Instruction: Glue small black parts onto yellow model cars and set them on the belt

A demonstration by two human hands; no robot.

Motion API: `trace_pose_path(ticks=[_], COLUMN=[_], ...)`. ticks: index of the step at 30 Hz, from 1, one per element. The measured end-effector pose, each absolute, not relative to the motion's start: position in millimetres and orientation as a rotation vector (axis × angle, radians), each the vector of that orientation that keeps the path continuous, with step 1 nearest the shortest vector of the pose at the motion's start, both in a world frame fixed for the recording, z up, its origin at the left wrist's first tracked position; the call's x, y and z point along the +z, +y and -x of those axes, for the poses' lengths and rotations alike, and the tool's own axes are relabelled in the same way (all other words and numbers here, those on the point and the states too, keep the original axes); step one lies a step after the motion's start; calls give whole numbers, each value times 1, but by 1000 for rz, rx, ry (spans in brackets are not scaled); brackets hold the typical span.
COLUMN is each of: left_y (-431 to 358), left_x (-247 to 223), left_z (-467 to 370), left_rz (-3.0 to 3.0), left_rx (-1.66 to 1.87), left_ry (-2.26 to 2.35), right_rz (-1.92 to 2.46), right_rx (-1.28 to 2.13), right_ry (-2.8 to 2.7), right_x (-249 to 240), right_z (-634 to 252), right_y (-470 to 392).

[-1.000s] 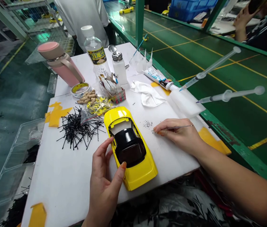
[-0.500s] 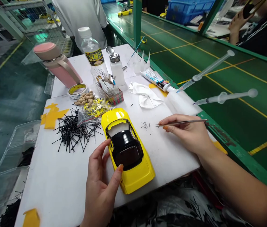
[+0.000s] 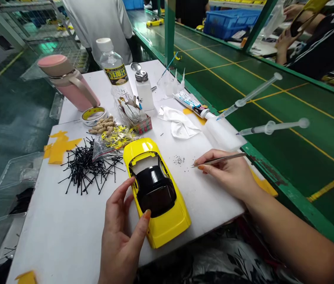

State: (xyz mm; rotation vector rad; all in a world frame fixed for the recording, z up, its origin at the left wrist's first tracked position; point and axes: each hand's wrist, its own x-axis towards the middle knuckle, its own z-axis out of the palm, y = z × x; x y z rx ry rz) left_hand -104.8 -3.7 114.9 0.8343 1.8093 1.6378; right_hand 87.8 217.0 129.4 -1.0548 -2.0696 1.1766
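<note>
A yellow model car body [image 3: 169, 227] with a black roof lies on the white work surface [image 3: 66, 225]. My left hand [image 3: 125, 232] grips its left side, thumb on the rear edge and fingers along the flank. In my right hand [image 3: 229, 173] is a pair of metal tweezers [image 3: 223, 158], pinched between thumb and fingers. The tweezer tips point left, close to a scatter of tiny black pieces [image 3: 179, 160] on the surface. Whether the tips hold a piece is too small to tell.
Black thin sticks [image 3: 86, 167], a bag of yellow parts [image 3: 115, 138], peanuts [image 3: 102, 125] and a tape roll [image 3: 93, 115] lie left. Behind stand a pink flask [image 3: 69, 85] and bottle [image 3: 115, 71]. Two syringes [image 3: 249, 96] rise from a white block [image 3: 224, 132] beside the green conveyor [image 3: 273, 106].
The tweezers have tilted, their tips lower and nearer the black pieces. My left hand keeps its hold on the car body. The whole view has shifted slightly.
</note>
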Motion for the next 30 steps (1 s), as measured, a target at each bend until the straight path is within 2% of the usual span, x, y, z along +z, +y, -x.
trace_pose_path(ticks=[16,30], left_y=[-5,-5], left_x=[117,116], left_z=[106,104], left_rz=[-879,-859], left_rx=[1634,1643], left_ry=[1821,1811], right_rz=[1059,945], right_rx=[1070,1160], right_ry=[-2109,-2072], right_x=[117,116], right_z=[-78,-80], right_y=[213,213])
